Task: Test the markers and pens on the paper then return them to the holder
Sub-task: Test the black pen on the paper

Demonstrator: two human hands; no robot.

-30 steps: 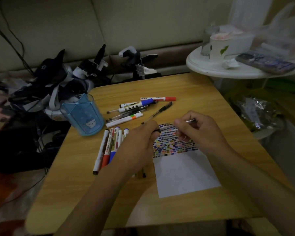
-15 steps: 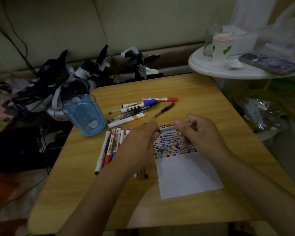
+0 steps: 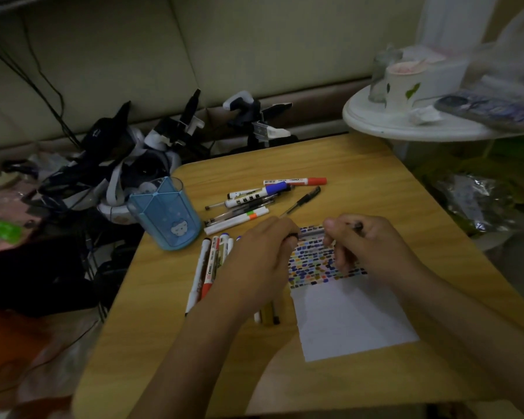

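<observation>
Both my hands hover over the paper (image 3: 354, 316): left hand (image 3: 254, 261) pinches the pen's dark cap end, right hand (image 3: 366, 246) grips the pen (image 3: 312, 232) barrel, knuckles up.

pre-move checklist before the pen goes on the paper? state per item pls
1. Pen held by both hands: ok, left hand at one end, right hand at the other.
2. Cap off: cannot tell, the ends are hidden in the grips.
3. Blank area on paper: ok, lower part unmarked.
4. Paper flat on table: ok.
5. Holder upright for the return: ok.
6. All other pens back in the holder: not ok, markers and pens lie loose on the table.
</observation>
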